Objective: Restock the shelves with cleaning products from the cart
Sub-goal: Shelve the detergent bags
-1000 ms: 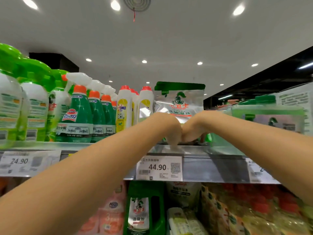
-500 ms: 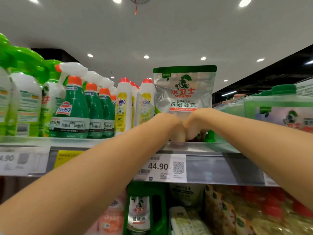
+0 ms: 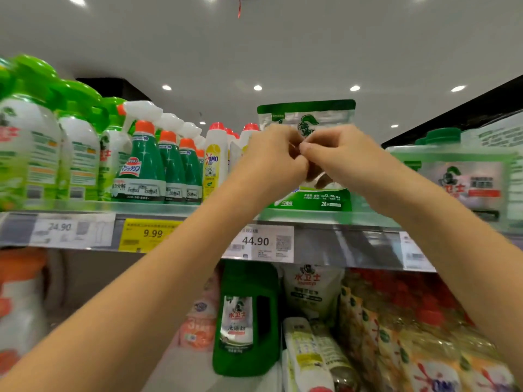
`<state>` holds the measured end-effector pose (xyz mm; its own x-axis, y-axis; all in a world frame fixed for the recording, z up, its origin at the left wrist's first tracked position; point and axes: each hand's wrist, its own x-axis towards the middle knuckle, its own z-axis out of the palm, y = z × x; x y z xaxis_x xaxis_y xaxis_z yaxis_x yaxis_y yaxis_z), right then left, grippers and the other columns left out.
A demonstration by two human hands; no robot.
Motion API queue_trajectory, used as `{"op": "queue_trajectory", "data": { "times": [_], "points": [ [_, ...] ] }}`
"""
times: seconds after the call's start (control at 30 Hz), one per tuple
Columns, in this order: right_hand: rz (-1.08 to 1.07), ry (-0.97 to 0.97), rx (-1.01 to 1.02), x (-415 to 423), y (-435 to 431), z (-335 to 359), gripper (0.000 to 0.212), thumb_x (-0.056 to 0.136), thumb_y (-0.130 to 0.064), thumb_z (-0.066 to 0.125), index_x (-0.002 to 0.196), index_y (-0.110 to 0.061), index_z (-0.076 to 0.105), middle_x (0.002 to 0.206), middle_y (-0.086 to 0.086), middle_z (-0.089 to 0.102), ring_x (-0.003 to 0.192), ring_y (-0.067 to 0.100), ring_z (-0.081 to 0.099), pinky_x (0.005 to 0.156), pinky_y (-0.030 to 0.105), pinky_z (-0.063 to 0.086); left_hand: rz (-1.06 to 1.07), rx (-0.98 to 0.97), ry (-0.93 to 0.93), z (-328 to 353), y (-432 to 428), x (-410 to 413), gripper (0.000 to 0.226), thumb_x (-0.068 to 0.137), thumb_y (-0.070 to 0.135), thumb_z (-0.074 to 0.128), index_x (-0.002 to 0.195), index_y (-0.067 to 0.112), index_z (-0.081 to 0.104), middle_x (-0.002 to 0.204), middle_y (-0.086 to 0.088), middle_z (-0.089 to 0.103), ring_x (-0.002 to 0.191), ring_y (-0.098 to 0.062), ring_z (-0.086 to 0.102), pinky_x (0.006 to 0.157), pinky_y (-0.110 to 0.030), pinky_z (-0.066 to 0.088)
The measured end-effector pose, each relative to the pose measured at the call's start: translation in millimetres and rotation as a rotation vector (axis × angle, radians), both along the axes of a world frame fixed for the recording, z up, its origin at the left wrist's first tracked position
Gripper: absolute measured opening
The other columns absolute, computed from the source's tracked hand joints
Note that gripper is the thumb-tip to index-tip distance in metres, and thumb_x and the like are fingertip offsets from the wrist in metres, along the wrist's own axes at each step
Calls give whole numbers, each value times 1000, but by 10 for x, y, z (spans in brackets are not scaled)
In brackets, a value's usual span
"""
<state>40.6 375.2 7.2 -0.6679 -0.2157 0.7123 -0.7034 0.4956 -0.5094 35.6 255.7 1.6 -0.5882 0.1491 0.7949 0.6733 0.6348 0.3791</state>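
We have the green and silver pouch [image 3: 308,196] standing upright on the top shelf [image 3: 353,246], just above the 44.90 tag [image 3: 256,241], so this item looks placed or nearly so. Our left hand [image 3: 271,157] and right hand [image 3: 341,157] meet in front of it, each grip curled. We cannot tell whether either pinches the pouch. The cart is out of view, so we cannot judge what remains. Other tags read 9.99 [image 3: 152,232] and 24.90 [image 3: 59,227], a white bottle [image 3: 213,162] reads OMO, and the pouch shows 26.

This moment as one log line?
pouch: upright on top shelf | left hand: fingers curled at pouch front | right hand: likewise, touching left | grip: unclear
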Motion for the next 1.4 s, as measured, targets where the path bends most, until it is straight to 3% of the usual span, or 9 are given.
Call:
{"op": "queue_trajectory", "data": {
  "times": [0.07, 0.17, 0.27, 0.43, 0.6, 0.83, 0.97, 1.17, 1.4],
  "points": [
    [165, 85, -59, 144, -11, -201, 18, 98, -19, 51, 95, -10, 67, 73, 0, 62, 68, 11, 61, 55, 21, 49, -68, 72, 74, -214, -146, 321, 16, 93, 14, 57, 106, 14, 66, 94, 0, 69, 88, -12, 67, 81, -31, 57],
    [422, 53, -122, 318, -76, -603, 17, 96, -22, 55, 89, -16, 69, 72, -5, 66, 66, 4, 62, 53, 17, 46, -121, 157, 23, -602, -325, 695, 11, 92, 17, 61, 99, 16, 69, 87, 3, 72, 83, -10, 70, 77, -31, 59],
    [624, -89, -173, 410, -233, -1046, 18, 95, -23, 57, 85, -17, 71, 70, -5, 67, 63, 3, 61, 52, 14, 45, -83, 269, -87, -1067, -509, 983, 10, 89, 15, 62, 93, 17, 71, 82, 5, 73, 78, -8, 71, 70, -23, 58],
    [878, -288, -148, 552, -674, -1903, 12, 89, -25, 62, 85, -16, 69, 74, -1, 69, 65, 2, 61, 56, 11, 45, 98, 492, -283, -1942, -841, 1429, 11, 89, 11, 62, 95, 10, 70, 86, -3, 73, 82, -13, 71, 72, -29, 60],
    [1120, -582, -144, 932, -1211, -2613, 13, 78, -24, 60, 82, -17, 70, 68, -5, 68, 57, -3, 57, 52, 8, 43, 342, 764, -314, -2798, -1031, 2091, 9, 89, 18, 63, 92, 17, 71, 86, 0, 73, 84, -11, 70, 73, -26, 57],
    [1237, -823, -21, 1490, -2027, -3089, 18, 75, -26, 63, 84, -13, 70, 67, 1, 67, 56, 6, 58, 50, 13, 43, 657, 1036, -182, -3269, -1609, 2969, 21, 84, 27, 63, 96, 11, 70, 90, -9, 73, 80, -12, 70, 77, -29, 58],
    [1283, -936, -67, 1842, -2681, -3315, 6, 83, -3, 61, 82, -4, 66, 59, 1, 64, 48, 4, 53, 44, 11, 41, 801, 1108, -148, -3415, -2091, 3468, 13, 86, 18, 62, 94, 12, 70, 81, 0, 72, 73, -7, 67, 69, -21, 55],
    [1351, -994, 121, 2357, -3748, -3650, 13, 71, -23, 66, 79, -14, 71, 66, 8, 65, 54, 11, 57, 46, 18, 44, 1079, 1083, -214, -3640, -2864, 4226, 11, 87, 15, 66, 93, 23, 70, 87, 13, 71, 78, 1, 65, 68, -11, 49],
    [1352, -1145, 239, 2710, -4709, -3990, 17, 69, -31, 68, 83, -22, 72, 66, 5, 66, 55, 9, 57, 44, 17, 43, 1278, 1154, -232, -3892, -3599, 4906, 12, 87, 13, 65, 93, 21, 70, 87, 12, 71, 84, -3, 66, 75, -16, 51]
  ]
}}
